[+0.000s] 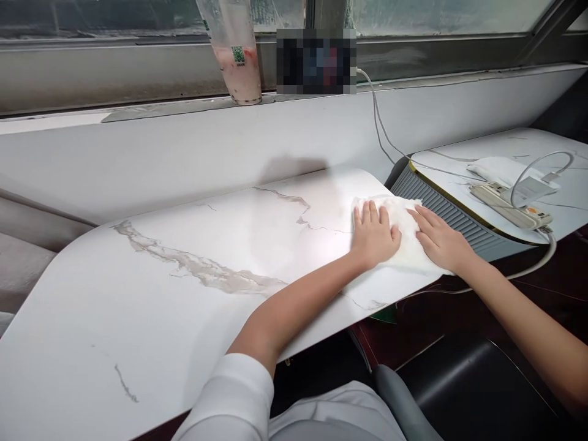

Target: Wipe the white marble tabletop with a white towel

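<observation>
Work looks partway along, with a fluffy white cloth spread at the right end of the glossy white marble-patterned table beneath the left hand and right hand, both flat with fingers extended, though what remains cannot be told.

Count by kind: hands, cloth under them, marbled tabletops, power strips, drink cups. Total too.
Hands: 2 (left hand, right hand)
Cloth: 1
Tabletops: 2 (near tabletop, far tabletop)
Power strip: 1
Drink cup: 1
Total: 7
</observation>
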`<state>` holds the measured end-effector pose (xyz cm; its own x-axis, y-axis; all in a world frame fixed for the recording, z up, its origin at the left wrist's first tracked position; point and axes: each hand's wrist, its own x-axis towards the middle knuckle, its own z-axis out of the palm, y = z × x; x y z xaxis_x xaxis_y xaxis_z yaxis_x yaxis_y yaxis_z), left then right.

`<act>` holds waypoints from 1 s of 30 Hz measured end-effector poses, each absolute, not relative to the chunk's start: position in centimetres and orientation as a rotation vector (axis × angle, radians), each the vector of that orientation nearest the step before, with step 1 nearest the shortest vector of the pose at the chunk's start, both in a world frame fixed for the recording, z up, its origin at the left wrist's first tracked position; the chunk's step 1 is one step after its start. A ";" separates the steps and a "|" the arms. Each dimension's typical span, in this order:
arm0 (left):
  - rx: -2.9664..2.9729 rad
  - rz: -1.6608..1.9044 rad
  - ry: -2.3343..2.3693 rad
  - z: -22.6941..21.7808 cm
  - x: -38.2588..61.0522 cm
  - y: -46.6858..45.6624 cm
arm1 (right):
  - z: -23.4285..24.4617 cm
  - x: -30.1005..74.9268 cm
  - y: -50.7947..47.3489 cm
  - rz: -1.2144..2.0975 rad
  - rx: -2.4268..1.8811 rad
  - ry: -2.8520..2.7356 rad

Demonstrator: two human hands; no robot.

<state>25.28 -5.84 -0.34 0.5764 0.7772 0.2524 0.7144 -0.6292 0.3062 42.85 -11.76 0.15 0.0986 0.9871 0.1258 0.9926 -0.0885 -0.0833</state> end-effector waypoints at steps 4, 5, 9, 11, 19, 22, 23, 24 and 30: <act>2.650 0.533 1.233 -0.4 24.3 -8.4 | -0.3 41.9 -14.9 -0.122 -2.183 -2.005; 2.654 0.532 1.233 -0.4 24.0 -8.8 | -0.4 41.7 -15.4 -0.135 -2.172 -2.010; 2.655 0.529 1.254 -0.4 22.8 -9.9 | -0.7 40.6 -15.9 -0.148 -2.164 -2.015; 2.643 0.525 1.273 -0.3 22.3 -10.0 | -0.4 40.1 -15.6 -0.131 -2.185 -2.016; 2.564 0.543 1.428 -0.3 20.4 -6.7 | 0.4 37.9 -10.0 -0.146 -2.148 -2.155; 2.528 0.521 1.477 -0.3 19.1 -3.0 | -0.1 36.6 -5.8 -0.188 -2.053 -2.157; 2.510 0.495 1.490 -0.2 18.6 -1.5 | -0.2 36.1 -4.3 -0.194 -2.034 -2.151; 2.490 0.466 1.503 -0.1 18.2 -0.1 | -0.2 35.5 -2.7 -0.196 -2.023 -2.149; 2.385 0.444 1.614 0.1 16.0 7.3 | 0.3 32.2 5.0 -0.134 -2.056 -2.175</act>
<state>16.03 7.26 0.11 0.3482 0.9296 0.1211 0.8606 -0.3682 0.3518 32.23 5.03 0.30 -0.0525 0.9847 0.1662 0.9977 0.0591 -0.0345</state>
